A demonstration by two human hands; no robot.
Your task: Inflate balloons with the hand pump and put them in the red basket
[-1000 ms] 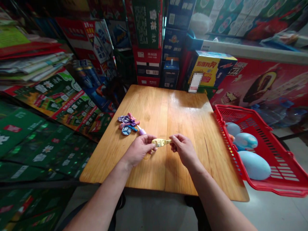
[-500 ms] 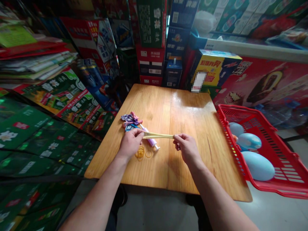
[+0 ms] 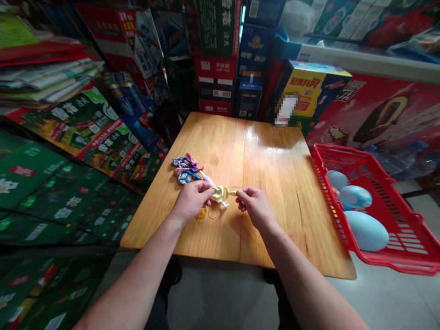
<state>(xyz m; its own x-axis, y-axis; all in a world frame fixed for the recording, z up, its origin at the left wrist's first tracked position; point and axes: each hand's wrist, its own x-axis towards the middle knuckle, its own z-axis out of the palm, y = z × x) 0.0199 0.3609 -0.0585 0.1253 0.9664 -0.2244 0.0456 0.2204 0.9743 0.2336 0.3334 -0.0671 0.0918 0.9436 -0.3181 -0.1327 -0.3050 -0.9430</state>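
The left hand (image 3: 190,201) and the right hand (image 3: 256,206) are both closed in a pinch on a limp yellow balloon (image 3: 220,194), which they hold between them just above the near middle of the wooden tabletop (image 3: 264,156). The left hand grips the balloon's rounded body, and the right hand grips its narrow neck, which points right. Directly under the balloon and the left hand's fingers lies a slim lilac-and-white plastic tube (image 3: 208,178), its white tip showing just past the balloon. A few loose rubber bands (image 3: 206,213) lie on the wood below the left hand, nearer the person. To the far left of the hands sits a small heap of uninflated balloons (image 3: 185,168) in purple, pink and blue. Just beside the tabletop's right edge is a red plastic basket (image 3: 330,158) holding three inflated pale-blue balloons (image 3: 366,231). Printed cartons (image 3: 216,75) are stacked beyond the far edge, and more green cartons (image 3: 44,183) lie along the left. On the far right stands a chest freezer (image 3: 381,117) with an ice-cream picture on its side.
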